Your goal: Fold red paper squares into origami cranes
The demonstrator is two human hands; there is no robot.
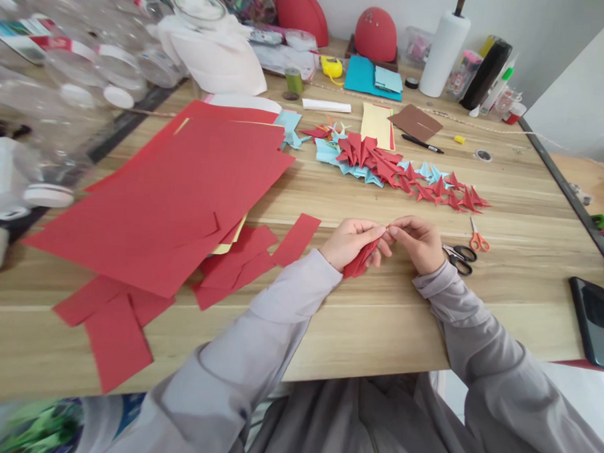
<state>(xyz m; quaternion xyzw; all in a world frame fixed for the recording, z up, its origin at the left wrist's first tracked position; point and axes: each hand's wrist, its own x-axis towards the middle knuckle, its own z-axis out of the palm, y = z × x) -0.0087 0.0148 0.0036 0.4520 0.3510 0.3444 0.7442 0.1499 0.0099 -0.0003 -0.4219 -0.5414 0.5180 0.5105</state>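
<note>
My left hand is closed around a folded red paper piece, which hangs below its fingers near the table's front edge. The fingertips of my right hand pinch the upper tip of the same piece, close against the left fingertips. Beyond the hands lies a row of folded red paper shapes, with light blue ones among them. Cut red paper strips lie left of my left hand, beside a stack of large red sheets.
Black-handled scissors and small orange scissors lie just right of my right hand. A phone rests at the right edge. Plastic bottles crowd the left. A black pen and white roll are farther back.
</note>
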